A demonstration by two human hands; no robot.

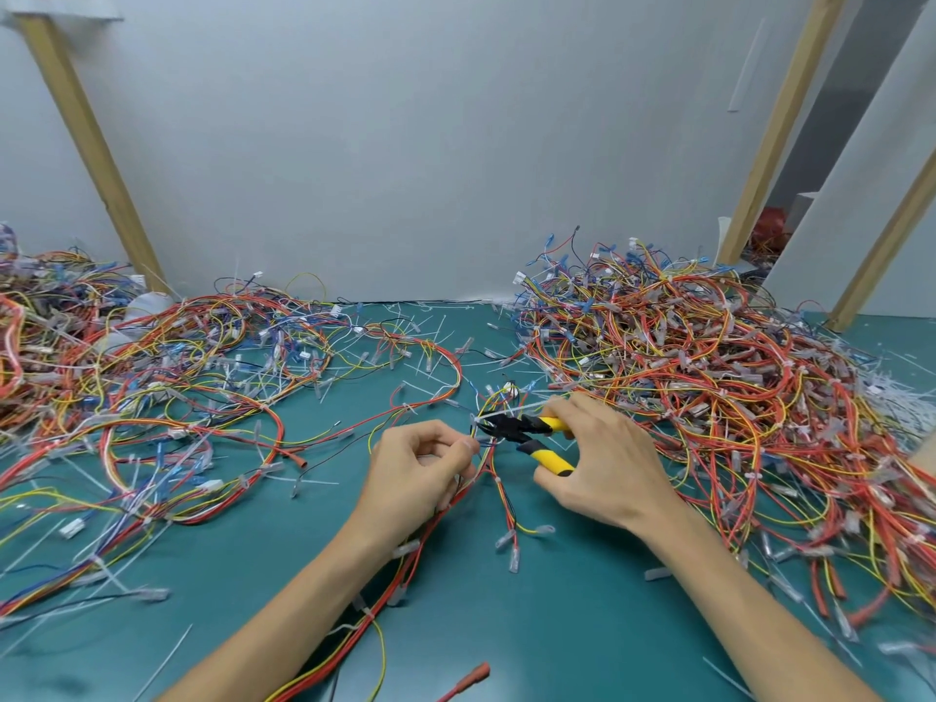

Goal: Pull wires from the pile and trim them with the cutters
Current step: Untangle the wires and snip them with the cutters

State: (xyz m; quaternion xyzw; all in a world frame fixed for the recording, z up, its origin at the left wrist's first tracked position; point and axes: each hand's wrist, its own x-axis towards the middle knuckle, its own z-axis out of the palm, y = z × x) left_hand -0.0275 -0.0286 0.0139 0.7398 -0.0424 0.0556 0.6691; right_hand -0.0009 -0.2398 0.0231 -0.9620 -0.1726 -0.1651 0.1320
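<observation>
A teal tabletop [557, 625] seen from above, set against a plain grey wall [405, 144]. At far left a slanted wooden post [86, 139] rises from the tabletop's back edge. Below it sprawls the left pile [152, 377] of red, yellow, orange and blue wires with clear end sleeves, spread low and loose toward the middle. Short white strips and stray sleeves litter the bare surface between the heaps.

Left of centre, the left hand [420, 468] reaches in from the bottom edge. Its grip is closed: thumb and curled fingers pinch a thin bundle of wires [499, 486], mostly red and yellow, which runs under the palm and trails down along the forearm. Just right of those fingertips are the cutters [527, 433], their black nose pointing left at the top of the bundle, beside a white strip [506, 411]. Whether the blades touch a wire cannot be told.

The right hand [602, 463] holds the cutters, its grip wrapped round the yellow-and-black handles, which stand spread apart. A loose wire with a red cap [471, 676] lies near the bottom edge, between the forearms.

Further right the right pile [709, 357] is taller and denser, mainly red and orange, just beside the right hand. Shredded white scraps [896, 397] lie at its far edge. Two more wooden posts [780, 124] lean behind it.
</observation>
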